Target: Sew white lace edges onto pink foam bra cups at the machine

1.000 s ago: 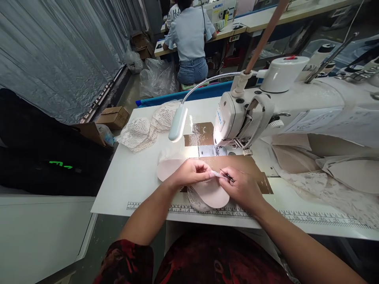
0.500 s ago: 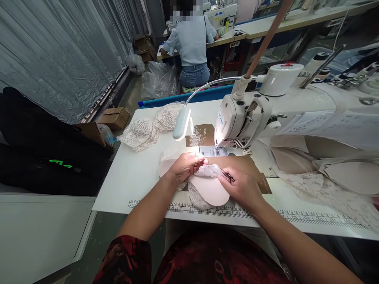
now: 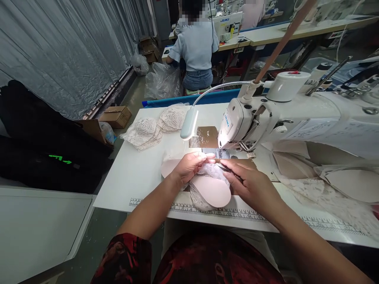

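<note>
My left hand [image 3: 192, 165] pinches the upper edge of a pale lace piece [image 3: 209, 169] just in front of the sewing machine needle. Below the lace, a smooth beige bra cup [image 3: 211, 192] lies over more lace near the table's front edge. In my right hand [image 3: 247, 179] is a small dark pair of thread snips [image 3: 225, 168], its tip pointing left over the lace. The right index fingertip is close to the left fingertips. Whatever fine thread lies between them is too small to make out.
The white JUKI sewing machine [image 3: 237, 122] stands just beyond my hands, with a lit lamp [image 3: 189, 123] beside it. Lace cups [image 3: 145, 132] are stacked at the back left. More cups and lace [image 3: 349, 183] lie at the right. A person [image 3: 195, 51] sits ahead.
My right hand has moved up toward the left fingertips, and the snips now sit across the lace's upper edge. The left hand keeps its pinch. The view has shifted slightly.
</note>
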The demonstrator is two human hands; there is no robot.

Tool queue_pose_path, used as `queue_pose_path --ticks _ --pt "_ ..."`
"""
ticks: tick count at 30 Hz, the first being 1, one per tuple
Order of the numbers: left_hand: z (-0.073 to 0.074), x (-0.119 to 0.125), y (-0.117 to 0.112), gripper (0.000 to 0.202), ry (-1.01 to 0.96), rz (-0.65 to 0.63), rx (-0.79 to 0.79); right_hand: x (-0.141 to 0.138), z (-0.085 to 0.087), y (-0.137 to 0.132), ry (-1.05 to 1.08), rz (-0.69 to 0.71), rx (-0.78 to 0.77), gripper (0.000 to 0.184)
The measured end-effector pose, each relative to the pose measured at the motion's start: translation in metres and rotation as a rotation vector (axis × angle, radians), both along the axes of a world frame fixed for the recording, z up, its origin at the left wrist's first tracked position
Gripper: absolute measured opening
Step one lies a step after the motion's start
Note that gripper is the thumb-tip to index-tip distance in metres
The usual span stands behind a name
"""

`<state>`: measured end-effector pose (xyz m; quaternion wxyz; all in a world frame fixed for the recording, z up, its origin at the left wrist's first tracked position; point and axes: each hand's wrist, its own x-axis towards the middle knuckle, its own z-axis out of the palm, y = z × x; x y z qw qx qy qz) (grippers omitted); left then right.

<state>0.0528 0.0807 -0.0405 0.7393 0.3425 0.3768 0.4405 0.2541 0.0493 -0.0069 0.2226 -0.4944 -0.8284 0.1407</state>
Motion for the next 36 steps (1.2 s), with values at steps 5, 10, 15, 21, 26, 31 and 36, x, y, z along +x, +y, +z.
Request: queue_pose_path --ticks 5,10,15,21,26,31,36 --pt "0.001 0.001 0.0 0.043 -0.012 0.0 0.012 -0.022 -0.003 0.013 -0.034 0.027 0.018 0.031" --pt "-0.003 -0.002 0.001 0.04 0.02 -0.013 0.087 -0.019 -0.017 0.021 0.048 -0.058 -0.021 0.031" --pt "-0.014 0.001 -0.003 0.047 0.333 0.004 0.258 0.007 -0.025 0.022 0.209 -0.165 -0.255 0.037" --pt "-0.006 -0.002 -0.008 0.036 0.249 -0.384 0.253 0.019 -0.031 0.025 0.578 -0.032 -0.633 0.042" --pt "0.004 -0.006 -0.008 0.034 0.194 -0.417 0.238 0.015 -0.026 0.021 0.69 0.181 -1.019 0.055" --pt "0.008 -0.007 -0.009 0.035 0.266 -0.268 0.183 0.021 -0.021 0.016 0.721 0.077 -1.085 0.043" --pt "0.004 -0.004 -0.005 0.035 0.338 -0.232 0.251 0.026 -0.026 0.014 0.747 -0.013 -1.028 0.042"
